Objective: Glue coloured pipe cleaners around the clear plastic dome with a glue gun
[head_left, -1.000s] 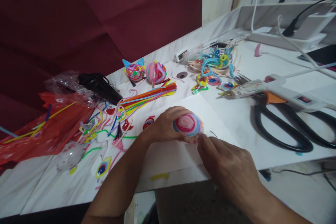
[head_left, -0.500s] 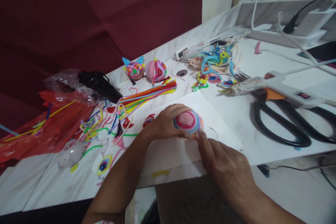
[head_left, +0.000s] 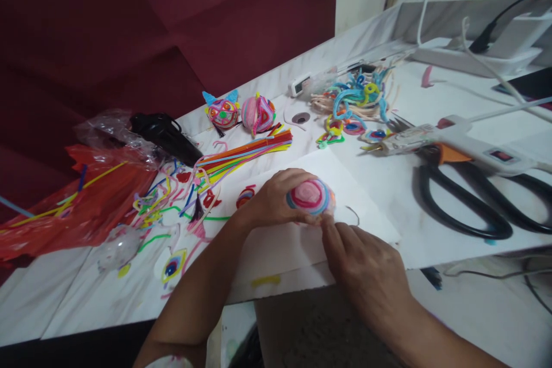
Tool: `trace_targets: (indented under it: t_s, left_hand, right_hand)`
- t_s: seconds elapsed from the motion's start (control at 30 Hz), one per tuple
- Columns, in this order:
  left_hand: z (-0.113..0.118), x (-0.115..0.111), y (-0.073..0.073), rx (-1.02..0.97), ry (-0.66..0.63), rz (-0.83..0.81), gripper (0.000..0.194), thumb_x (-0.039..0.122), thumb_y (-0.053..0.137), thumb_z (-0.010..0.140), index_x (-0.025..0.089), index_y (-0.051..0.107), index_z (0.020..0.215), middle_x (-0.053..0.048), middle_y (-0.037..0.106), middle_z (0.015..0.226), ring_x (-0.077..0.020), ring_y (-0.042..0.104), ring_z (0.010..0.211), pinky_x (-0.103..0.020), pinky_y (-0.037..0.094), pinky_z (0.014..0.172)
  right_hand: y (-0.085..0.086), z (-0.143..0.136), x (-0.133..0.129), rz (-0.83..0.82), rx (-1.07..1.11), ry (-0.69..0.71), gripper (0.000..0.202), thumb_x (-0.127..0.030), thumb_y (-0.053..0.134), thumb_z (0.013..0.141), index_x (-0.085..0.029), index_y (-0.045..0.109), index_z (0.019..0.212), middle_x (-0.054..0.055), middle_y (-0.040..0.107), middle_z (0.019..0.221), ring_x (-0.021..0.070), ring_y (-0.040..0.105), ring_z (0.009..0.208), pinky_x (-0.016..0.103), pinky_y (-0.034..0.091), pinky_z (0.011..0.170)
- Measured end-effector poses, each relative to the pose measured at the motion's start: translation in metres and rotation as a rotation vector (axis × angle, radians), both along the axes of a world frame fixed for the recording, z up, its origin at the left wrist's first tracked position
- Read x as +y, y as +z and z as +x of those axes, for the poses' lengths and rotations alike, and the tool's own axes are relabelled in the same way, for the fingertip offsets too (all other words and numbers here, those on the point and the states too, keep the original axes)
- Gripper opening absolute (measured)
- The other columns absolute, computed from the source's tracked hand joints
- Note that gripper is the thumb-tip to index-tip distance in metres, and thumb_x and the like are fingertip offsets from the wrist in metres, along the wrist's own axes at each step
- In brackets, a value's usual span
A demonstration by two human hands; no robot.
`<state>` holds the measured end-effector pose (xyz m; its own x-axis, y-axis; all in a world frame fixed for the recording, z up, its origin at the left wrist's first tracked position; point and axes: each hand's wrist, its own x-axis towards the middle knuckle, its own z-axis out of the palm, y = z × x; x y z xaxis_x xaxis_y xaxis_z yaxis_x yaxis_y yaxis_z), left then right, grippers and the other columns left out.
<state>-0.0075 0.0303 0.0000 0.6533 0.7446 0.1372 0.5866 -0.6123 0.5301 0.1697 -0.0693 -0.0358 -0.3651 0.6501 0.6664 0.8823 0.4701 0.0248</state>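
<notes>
A ball (head_left: 308, 194) wound with pink, red and blue fuzzy strips is held above white paper (head_left: 276, 256). My left hand (head_left: 276, 198) is closed round its left side, thumb below and fingers over the top. My right hand (head_left: 366, 264) is closed, its fingertips pressed together against the ball's lower right edge; whatever they pinch is hidden. Just right of the ball, a thin dark curved strand (head_left: 354, 214) lies on the paper. A small red and blue coil (head_left: 245, 196) rests behind my left wrist.
Behind lie a bundle of pipe cleaners (head_left: 250, 152) and two decorated balls (head_left: 222, 114). At right are a glue gun (head_left: 478, 146) and black-handled scissors (head_left: 463, 207). Loose scraps (head_left: 155, 201), a clear ball (head_left: 121, 246) and a red plastic bag (head_left: 103, 195) cover the left. Cords run at right.
The view has shifted slightly. My right fingertips have slid a little left along the ball's lower edge, while my left hand keeps its hold.
</notes>
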Motion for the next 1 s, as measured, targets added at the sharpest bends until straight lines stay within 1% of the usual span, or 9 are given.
trace_targets:
  t_s: [0.2,0.33,0.43,0.53,0.7,0.77,0.83,0.9,1.0]
  left_hand:
    - [0.002,-0.006,-0.005,0.018,0.065,0.05,0.077,0.046,0.084,0.06,0.018,0.055,0.126,-0.011,0.057,0.131,-0.0268,0.051,0.124,-0.038,0.038,0.109]
    - [0.005,-0.013,-0.006,0.029,0.123,0.096,0.075,0.047,0.082,0.063,0.017,0.055,0.125,-0.012,0.057,0.131,-0.0269,0.051,0.124,-0.038,0.038,0.109]
    - [0.009,-0.019,-0.006,0.032,0.182,0.125,0.072,0.048,0.082,0.063,0.017,0.056,0.123,-0.012,0.059,0.128,-0.0268,0.052,0.122,-0.038,0.04,0.107]
    - [0.014,-0.027,-0.009,0.038,0.293,0.17,0.069,0.047,0.082,0.064,0.018,0.057,0.121,-0.012,0.061,0.124,-0.0269,0.055,0.119,-0.039,0.042,0.104]
    - [0.018,-0.037,-0.016,0.063,0.489,0.228,0.062,0.045,0.077,0.07,0.02,0.054,0.121,-0.012,0.061,0.124,-0.0289,0.054,0.119,-0.044,0.042,0.103]
    - [0.015,-0.038,-0.013,0.076,0.471,0.187,0.069,0.043,0.078,0.067,0.018,0.051,0.125,-0.014,0.057,0.129,-0.0302,0.051,0.123,-0.046,0.039,0.105]
    - [0.009,-0.037,-0.007,0.091,0.395,0.103,0.074,0.038,0.079,0.066,0.017,0.048,0.129,-0.015,0.052,0.133,-0.0302,0.047,0.126,-0.046,0.038,0.108]
    - [0.002,-0.035,0.0,0.096,0.317,0.02,0.074,0.033,0.079,0.067,0.017,0.047,0.131,-0.015,0.05,0.135,-0.0292,0.046,0.128,-0.045,0.037,0.109]
    - [-0.004,-0.031,0.007,0.087,0.282,-0.018,0.072,0.031,0.081,0.066,0.017,0.049,0.13,-0.014,0.051,0.132,-0.0288,0.047,0.126,-0.044,0.037,0.109]
  right_hand:
    - [0.005,0.001,0.002,-0.094,0.059,0.0,0.029,0.005,0.037,0.076,-0.012,0.059,0.086,0.001,0.053,0.057,0.0163,0.051,0.047,0.03,0.027,0.046]
    - [0.005,0.0,0.003,-0.176,0.152,0.003,0.026,0.003,0.039,0.076,-0.016,0.057,0.081,0.0,0.054,0.055,0.0163,0.052,0.045,0.03,0.022,0.044]
    - [-0.001,0.0,0.003,-0.201,0.219,0.001,0.025,-0.002,0.039,0.081,-0.015,0.058,0.09,0.001,0.059,0.058,0.0164,0.055,0.046,0.029,0.023,0.044]
    - [-0.007,0.0,0.004,-0.247,0.288,0.025,0.027,-0.008,0.036,0.086,-0.013,0.057,0.102,0.003,0.065,0.065,0.0166,0.059,0.05,0.027,0.029,0.045]
    - [-0.01,0.0,0.014,-0.369,0.377,0.089,0.026,-0.015,0.037,0.091,-0.016,0.06,0.104,0.004,0.07,0.074,0.0161,0.062,0.055,0.027,0.036,0.047]
    - [-0.009,0.001,0.017,-0.404,0.394,0.107,0.026,-0.017,0.038,0.092,-0.017,0.061,0.104,0.005,0.071,0.077,0.0165,0.064,0.059,0.027,0.039,0.05]
    - [-0.009,0.002,0.017,-0.42,0.397,0.117,0.026,-0.017,0.039,0.092,-0.016,0.062,0.105,0.006,0.072,0.079,0.0173,0.065,0.061,0.027,0.041,0.051]
    - [-0.009,0.001,0.016,-0.425,0.392,0.119,0.027,-0.017,0.039,0.091,-0.015,0.061,0.107,0.007,0.072,0.08,0.018,0.065,0.061,0.028,0.041,0.051]
    - [-0.01,-0.001,0.013,-0.419,0.376,0.101,0.029,-0.016,0.039,0.09,-0.013,0.06,0.11,0.007,0.071,0.08,0.0181,0.065,0.059,0.028,0.04,0.049]
